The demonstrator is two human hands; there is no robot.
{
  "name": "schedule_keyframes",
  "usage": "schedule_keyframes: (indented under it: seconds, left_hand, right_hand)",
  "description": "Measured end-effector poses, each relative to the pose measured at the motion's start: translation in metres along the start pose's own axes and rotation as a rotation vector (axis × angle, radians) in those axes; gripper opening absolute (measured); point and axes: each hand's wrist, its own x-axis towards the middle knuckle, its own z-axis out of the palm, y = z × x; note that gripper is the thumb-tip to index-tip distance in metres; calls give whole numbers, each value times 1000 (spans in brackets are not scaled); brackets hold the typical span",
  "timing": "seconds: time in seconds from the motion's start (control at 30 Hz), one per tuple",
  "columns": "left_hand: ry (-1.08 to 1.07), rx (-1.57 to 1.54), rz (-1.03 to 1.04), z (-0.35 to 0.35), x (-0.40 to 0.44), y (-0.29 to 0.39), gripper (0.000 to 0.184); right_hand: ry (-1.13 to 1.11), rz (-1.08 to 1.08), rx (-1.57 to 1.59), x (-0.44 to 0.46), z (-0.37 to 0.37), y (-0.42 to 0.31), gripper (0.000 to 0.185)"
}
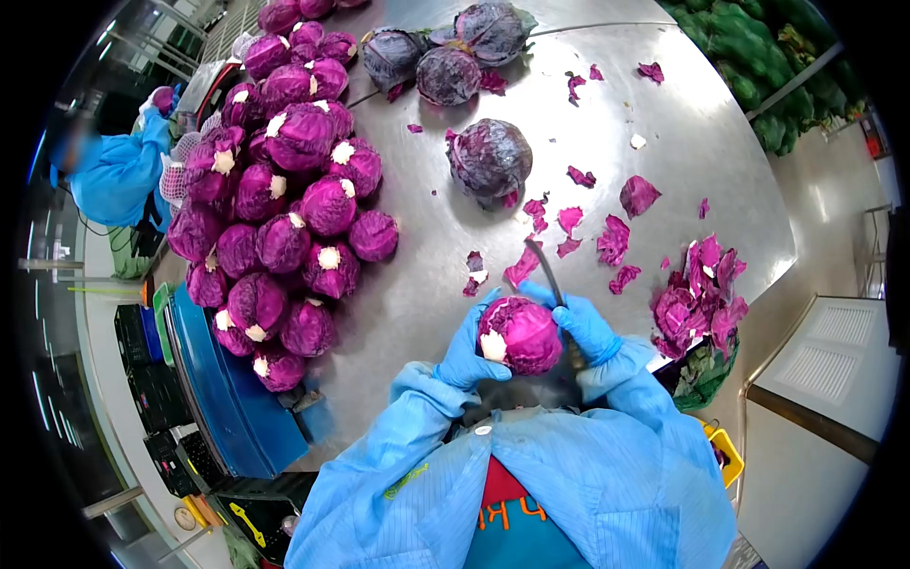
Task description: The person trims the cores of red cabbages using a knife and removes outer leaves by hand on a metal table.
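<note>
A trimmed red cabbage (527, 332) with a pale cut stem is held in front of my chest. My left hand (464, 349), in a blue glove, cups it from the left, fingers wrapped round its side. My right hand (586, 327), also gloved, is closed on a knife (546, 269) whose narrow dark blade points up and away from me. The right fingers are at the cabbage's right side, and the knife handle is mostly hidden. Just beyond lies an untrimmed dark cabbage (490, 159), with torn purple leaf scraps (522, 265) nearby.
A large heap of trimmed red cabbages (284, 232) covers the table's left side. Several untrimmed cabbages (448, 76) sit at the back. Leaf trimmings (700, 299) pile at the right edge above a green bag (706, 375). A person in blue (121, 175) stands at the far left.
</note>
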Motion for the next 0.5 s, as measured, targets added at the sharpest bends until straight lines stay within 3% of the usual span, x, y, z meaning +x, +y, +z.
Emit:
schedule_keyframes:
  seconds: [0.1, 0.13, 0.27, 0.37, 0.5]
  left_hand:
    - [264, -11, -34, 20, -2, 3, 116]
    - [292, 133, 33, 22, -2, -3, 111]
    - [226, 151, 91, 27, -1, 11, 104]
    - [193, 229, 25, 18, 1, 20, 100]
    - [89, 806, 70, 4, -2, 34, 91]
  right_hand:
    - [-2, -47, 296, -5, 28, 5, 66]
    - [49, -78, 292, -5, 30, 7, 68]
    - [162, -104, 132, -5, 20, 18, 71]
    - [196, -116, 74, -6, 21, 18, 70]
    - [215, -133, 95, -7, 22, 17, 71]
